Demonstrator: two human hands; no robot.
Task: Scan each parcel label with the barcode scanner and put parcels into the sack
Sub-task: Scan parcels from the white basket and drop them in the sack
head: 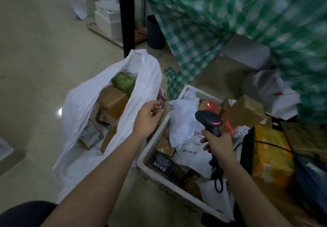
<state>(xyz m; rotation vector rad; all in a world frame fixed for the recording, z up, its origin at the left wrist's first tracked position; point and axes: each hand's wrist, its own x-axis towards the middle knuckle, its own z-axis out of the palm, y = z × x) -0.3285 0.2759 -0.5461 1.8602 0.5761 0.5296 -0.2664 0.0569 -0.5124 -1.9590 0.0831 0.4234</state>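
A white sack [79, 106] stands open on the floor at the left, with brown cartons [113, 101] and a green packet [123, 82] inside. My left hand [148, 119] hovers at the sack's right rim, fingers loosely curled, holding nothing that I can see. My right hand [219, 145] grips the handle of a black barcode scanner [209, 120], its red light lit, over a white crate [150, 165]. The crate holds several parcels: a white poly bag [184, 120], brown boxes and a black box [162, 164].
Right of the crate lie a brown carton [246, 111], an orange-yellow parcel [270, 156] and more packages. A green checked cloth [230, 14] hangs above. A black post [126, 20] and a dark bin [155, 32] stand behind the sack. White boxes [106, 18] sit farther back.
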